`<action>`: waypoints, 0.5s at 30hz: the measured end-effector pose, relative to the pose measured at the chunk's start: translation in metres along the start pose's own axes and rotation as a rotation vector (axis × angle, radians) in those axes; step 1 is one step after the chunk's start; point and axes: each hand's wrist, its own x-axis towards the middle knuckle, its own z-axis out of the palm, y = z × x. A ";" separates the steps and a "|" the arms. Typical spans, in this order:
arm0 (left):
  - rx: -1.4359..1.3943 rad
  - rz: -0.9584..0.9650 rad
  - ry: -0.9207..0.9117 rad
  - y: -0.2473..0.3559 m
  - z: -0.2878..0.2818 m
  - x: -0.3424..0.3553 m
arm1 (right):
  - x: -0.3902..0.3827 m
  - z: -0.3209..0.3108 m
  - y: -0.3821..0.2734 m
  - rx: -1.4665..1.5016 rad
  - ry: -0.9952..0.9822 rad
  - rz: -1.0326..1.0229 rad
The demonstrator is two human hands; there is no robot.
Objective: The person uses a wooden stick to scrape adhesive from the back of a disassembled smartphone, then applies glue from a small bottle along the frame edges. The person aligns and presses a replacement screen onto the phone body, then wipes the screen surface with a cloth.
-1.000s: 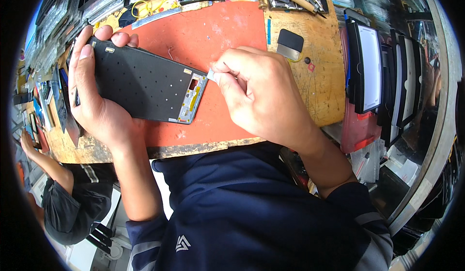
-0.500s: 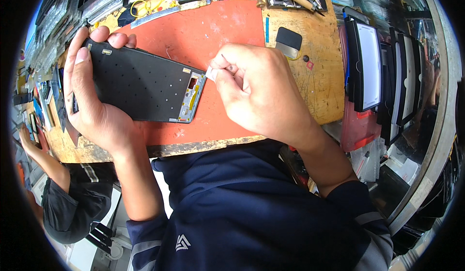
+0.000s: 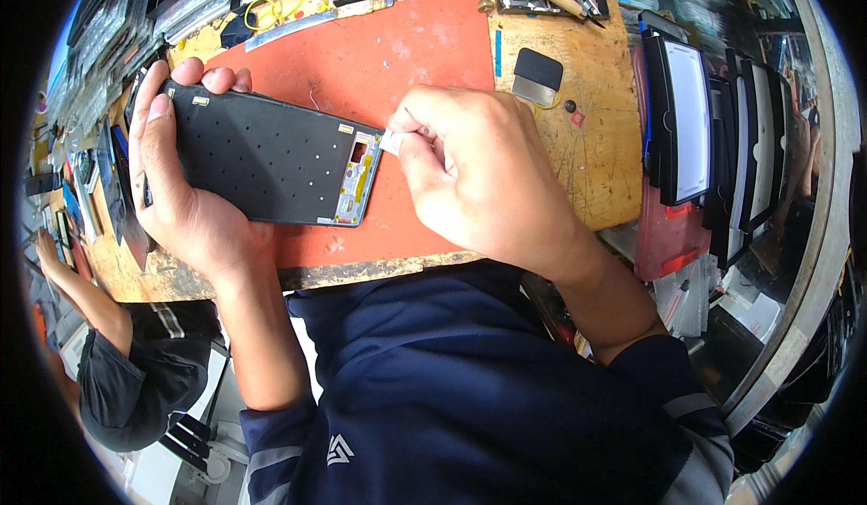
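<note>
Visibly, left hand (image 3: pixel 192 216) grips panel (image 3: pixel 266 162); shirt (image 3: pixel 470 369) bears emblem (image 3: pixel 339 451).

I can make out no words or numbers from here. The one sign that reads clearly is a white, angular, triangle-like emblem (image 3: pixel 339 451) of nested strokes, set toward the person's own left on the front of a dark navy-blue fabric top (image 3: pixel 506 388).

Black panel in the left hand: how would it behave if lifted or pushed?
The black panel is probably stiff, since it looks flat with the left hand holding only its left end. It appears thin, so perhaps light for its size. Its silvery end section, with an exposed yellow strip, might be fragile.
</note>
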 end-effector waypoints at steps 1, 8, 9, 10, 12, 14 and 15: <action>0.007 0.004 0.001 0.000 0.000 0.000 | -0.001 0.000 0.000 -0.014 -0.006 -0.010; -0.012 -0.020 -0.015 -0.002 -0.002 0.002 | -0.005 0.005 0.005 0.276 0.075 0.144; -0.031 -0.030 -0.016 -0.003 -0.002 0.004 | -0.007 0.006 0.004 0.223 0.097 0.100; -0.033 -0.029 -0.027 -0.003 -0.002 0.005 | -0.008 0.007 0.004 0.174 0.110 0.046; -0.036 -0.026 -0.047 -0.004 -0.001 0.007 | -0.009 0.007 0.005 0.034 0.118 -0.085; -0.040 -0.043 -0.046 -0.004 0.000 0.008 | -0.009 0.008 0.007 -0.037 0.121 -0.162; -0.038 -0.047 -0.059 -0.003 0.001 0.009 | -0.010 0.009 0.007 -0.040 0.123 -0.169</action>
